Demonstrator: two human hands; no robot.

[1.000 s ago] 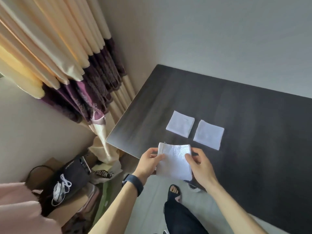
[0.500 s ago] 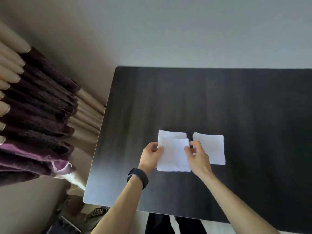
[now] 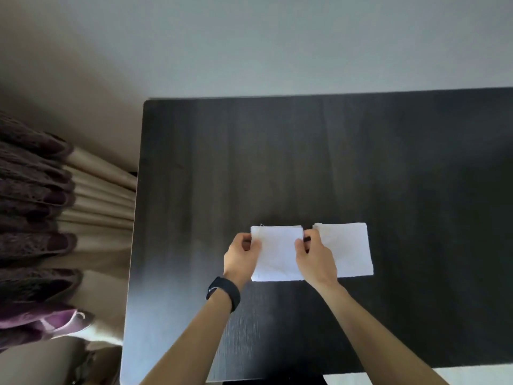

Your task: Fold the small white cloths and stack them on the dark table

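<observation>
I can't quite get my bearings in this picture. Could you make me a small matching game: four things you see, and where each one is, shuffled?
Things:
1. black wristband
2. left white cloth
3. right white cloth
4. curtain

Places:
A. hangs beyond the dark table's left edge
B. pinched at its sides by the left hand and right hand
C. lies flat, further toward the table's right side
D. worn on the left wrist

Pairs: 1-D, 2-B, 3-C, 4-A

Left folded white cloth (image 3: 277, 254), square, just beside right folded white cloth (image 3: 347, 248), on dark table (image 3: 222, 162)
</observation>
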